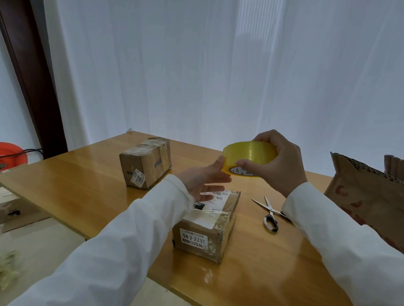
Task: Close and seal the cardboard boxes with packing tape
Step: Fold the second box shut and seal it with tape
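Note:
A yellow roll of packing tape (250, 154) is held up above the table. My right hand (277, 160) grips it, fingers over the top and thumb underneath. My left hand (204, 180) is flat with straight fingers, and its fingertips touch the roll's left edge. Below the hands a small cardboard box (208, 228) lies on the wooden table (83, 191); it is closed, with white labels and clear tape across its top. A second closed, taped box (146, 162) stands farther back on the left.
Scissors (270, 213) lie on the table right of the near box. A large open corrugated carton (367, 193) stands at the right edge. White curtains hang behind the table. An orange object (7, 154) and clutter sit off the table's left side.

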Demonstrator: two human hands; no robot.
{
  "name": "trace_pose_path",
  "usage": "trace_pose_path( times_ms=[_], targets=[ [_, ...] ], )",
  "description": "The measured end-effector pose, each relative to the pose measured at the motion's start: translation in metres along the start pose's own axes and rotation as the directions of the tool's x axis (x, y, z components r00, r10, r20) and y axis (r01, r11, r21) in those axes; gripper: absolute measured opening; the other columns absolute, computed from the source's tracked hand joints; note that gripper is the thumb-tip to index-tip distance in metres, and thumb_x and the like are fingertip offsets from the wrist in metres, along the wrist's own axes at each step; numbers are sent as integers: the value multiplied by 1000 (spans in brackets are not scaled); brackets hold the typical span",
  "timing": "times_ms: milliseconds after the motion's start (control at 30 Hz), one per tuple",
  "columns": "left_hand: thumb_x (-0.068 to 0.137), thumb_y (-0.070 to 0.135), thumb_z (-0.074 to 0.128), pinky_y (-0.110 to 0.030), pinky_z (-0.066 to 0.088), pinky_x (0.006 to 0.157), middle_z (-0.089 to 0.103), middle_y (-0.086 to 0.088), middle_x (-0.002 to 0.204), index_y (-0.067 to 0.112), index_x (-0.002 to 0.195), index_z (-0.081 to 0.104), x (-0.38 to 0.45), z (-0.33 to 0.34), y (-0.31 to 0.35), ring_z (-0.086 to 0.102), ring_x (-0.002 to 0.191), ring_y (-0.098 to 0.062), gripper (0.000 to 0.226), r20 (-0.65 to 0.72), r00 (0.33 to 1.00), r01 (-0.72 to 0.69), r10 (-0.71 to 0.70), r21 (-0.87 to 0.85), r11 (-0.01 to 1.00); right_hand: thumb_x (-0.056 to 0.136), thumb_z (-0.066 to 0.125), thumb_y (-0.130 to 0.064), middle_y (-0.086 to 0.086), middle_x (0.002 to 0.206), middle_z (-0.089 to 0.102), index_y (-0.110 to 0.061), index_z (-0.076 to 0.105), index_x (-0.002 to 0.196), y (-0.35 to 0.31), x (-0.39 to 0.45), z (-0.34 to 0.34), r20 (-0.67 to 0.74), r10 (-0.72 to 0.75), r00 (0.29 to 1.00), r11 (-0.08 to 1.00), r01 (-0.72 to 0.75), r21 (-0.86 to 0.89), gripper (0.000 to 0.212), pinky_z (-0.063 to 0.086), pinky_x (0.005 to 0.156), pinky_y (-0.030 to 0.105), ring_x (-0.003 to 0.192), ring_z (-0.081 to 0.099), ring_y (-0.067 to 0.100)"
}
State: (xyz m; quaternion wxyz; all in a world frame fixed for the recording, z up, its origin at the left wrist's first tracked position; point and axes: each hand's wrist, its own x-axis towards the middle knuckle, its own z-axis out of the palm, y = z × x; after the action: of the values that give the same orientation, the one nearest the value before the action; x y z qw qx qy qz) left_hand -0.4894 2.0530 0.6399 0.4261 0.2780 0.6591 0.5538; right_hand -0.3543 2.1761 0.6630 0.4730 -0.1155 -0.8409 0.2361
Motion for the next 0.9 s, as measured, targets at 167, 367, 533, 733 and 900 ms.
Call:
trace_pose_path(
  times_ms=[167,367,533,733,900],
  targets=[
    [53,80,58,-33,39,90,67,6,110,15,106,66,0,-3,2,56,106,-17,84,-33,999,-30,31,31,999,50,70,-66,-30,87,50,-37,50,91,-2,0,0,-16,5,1000,999,-4,48,54,38,65,9,84,49,-16],
    [3,78,73,-31,45,85,65,2,105,17,92,61,4,-8,-2,58,101,-14,108,117,993,27,-21,-46,999,50,64,-68,-27,86,53,-41,50,85,-7,2,1,-38,13,999,992,-8,129,46,40,63,5,82,51,-14],
    [3,71,78,-33,45,86,65,0,103,16,81,57,3,-10,-1,58,104,-15,98,197,980,43,-21,-107,993,51,65,-68,-26,86,54,-42,50,83,-11,3,1,-51,-2,999,988,10,156,44,43,64,10,82,53,-11],
    [7,70,79,-37,43,92,69,2,91,15,80,53,1,-9,0,60,103,-15,96,250,968,28,7,-136,990,51,67,-65,-24,86,55,-41,52,84,-15,6,-3,-53,-7,999,977,18,214,44,44,61,5,80,53,-12],
    [8,68,82,-36,46,84,69,6,86,19,78,50,-1,-3,1,61,100,-13,91,190,982,18,18,-186,982,51,65,-67,-24,88,54,-40,51,86,-9,5,-1,-44,16,999,986,-9,165,47,44,64,10,83,53,-6]
  ],
)
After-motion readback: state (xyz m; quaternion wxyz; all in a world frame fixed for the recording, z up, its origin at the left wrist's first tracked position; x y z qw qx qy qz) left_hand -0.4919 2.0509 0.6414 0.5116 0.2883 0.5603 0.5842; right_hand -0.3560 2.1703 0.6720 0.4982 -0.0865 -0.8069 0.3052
